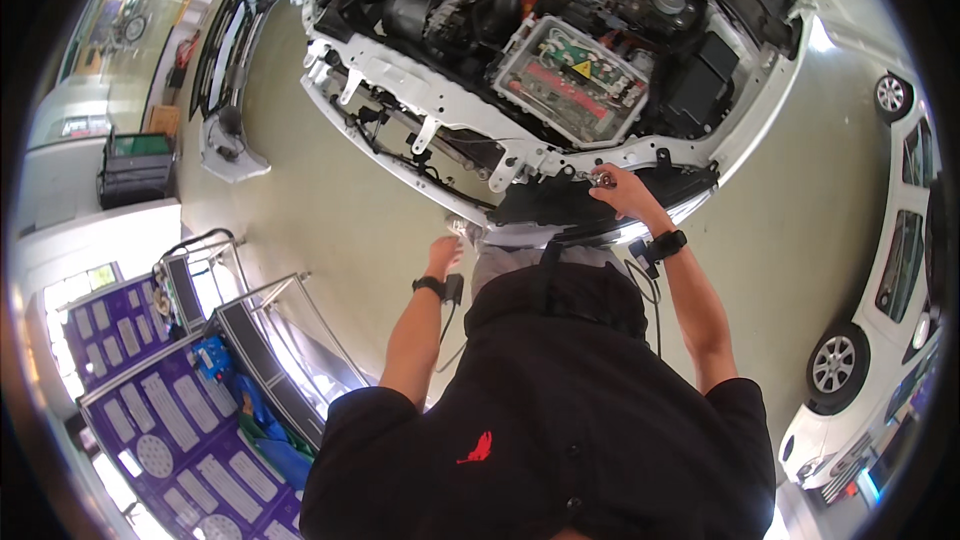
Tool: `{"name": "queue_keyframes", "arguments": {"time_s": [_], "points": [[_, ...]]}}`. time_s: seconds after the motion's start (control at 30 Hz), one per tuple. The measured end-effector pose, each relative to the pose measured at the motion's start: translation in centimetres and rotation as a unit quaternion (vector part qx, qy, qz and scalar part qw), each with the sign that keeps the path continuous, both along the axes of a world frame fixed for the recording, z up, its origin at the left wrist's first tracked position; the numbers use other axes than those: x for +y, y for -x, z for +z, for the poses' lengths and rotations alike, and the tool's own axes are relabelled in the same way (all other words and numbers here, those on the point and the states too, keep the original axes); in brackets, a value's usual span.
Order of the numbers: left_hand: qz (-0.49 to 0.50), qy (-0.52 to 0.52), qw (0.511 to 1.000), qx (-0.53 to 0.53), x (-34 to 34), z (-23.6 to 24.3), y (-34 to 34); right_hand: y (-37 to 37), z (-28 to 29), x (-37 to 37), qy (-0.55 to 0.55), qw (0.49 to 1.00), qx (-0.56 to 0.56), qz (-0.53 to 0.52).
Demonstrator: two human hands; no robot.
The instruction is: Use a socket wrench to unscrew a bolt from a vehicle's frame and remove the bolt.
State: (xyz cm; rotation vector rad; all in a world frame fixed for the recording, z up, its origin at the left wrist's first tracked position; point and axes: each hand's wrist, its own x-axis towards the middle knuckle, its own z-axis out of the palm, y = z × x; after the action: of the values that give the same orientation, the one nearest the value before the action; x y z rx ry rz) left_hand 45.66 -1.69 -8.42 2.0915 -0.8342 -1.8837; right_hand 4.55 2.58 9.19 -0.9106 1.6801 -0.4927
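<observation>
Pale workshop floor point(760, 280) spreads out all around you, and over it stands the white car point(445, 100) with its front stripped and its engine bay exposed, right before your waist. Another car point(885, 335), also white, sits parked well off to your right; purple panels point(180, 440) stand off to your left. Within the bay you have the clear-covered box point(575, 80), fuller of parts than anything you'd care to lean on, and just below it, along the front edge, the dark trim point(540, 202).

Now your hands! Your right hand point(628, 192) is out at that edge, its fingers closed in a pinch on a small metal piece point(604, 180), which sits at the upper border of the dark trim, just below the box. Your left hand point(443, 256) hangs low, near your leg; its fingers look loosely curled, but you can't tell from here how closed they are, and no held thing shows.

The step looks like fine work with that piece, so keep the pinch light and the piece square to the edge; forced at a tilt, it could slip. Your free hand could well steady the trim. Mind the wristband point(672, 244) and the dangling black cable point(657, 320): both could snag on the edge.
</observation>
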Motion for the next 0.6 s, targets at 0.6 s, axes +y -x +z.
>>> {"name": "queue_keyframes", "arguments": {"time_s": [0.6], "points": [[0.119,-0.018,0.993,0.008,6.1,1.8,-8.6,-3.8,-2.5,-4.5,-0.054,0.993,0.104,0.022]]}}
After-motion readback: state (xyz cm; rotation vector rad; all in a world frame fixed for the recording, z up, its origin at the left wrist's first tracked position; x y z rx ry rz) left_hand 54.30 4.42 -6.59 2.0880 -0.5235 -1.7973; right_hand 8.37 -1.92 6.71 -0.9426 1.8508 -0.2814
